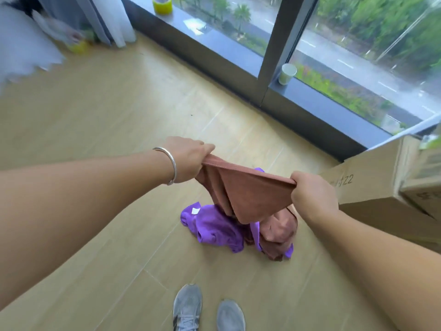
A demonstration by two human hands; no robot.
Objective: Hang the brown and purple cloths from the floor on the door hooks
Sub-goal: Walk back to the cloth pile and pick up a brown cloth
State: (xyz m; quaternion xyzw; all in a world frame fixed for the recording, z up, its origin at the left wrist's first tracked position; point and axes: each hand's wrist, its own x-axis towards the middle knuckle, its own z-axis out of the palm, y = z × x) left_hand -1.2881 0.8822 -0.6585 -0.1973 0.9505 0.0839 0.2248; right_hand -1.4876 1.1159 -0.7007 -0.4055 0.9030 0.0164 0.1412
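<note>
The brown cloth [248, 189] is stretched crosswise between both hands, its top edge running left to right, the rest drooping to a point. The left hand [188, 160] and right hand [312, 193] each clench an upper corner — fingertips buried in fabric. Beneath, on the floor [107, 111], the purple cloth [212, 225] lies crumpled with more brown cloth — partly hidden.

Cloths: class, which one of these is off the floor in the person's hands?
The brown cloth, stretched by its top edge between the left hand and the right hand. The purple cloth lies crumpled on the floor.
</note>
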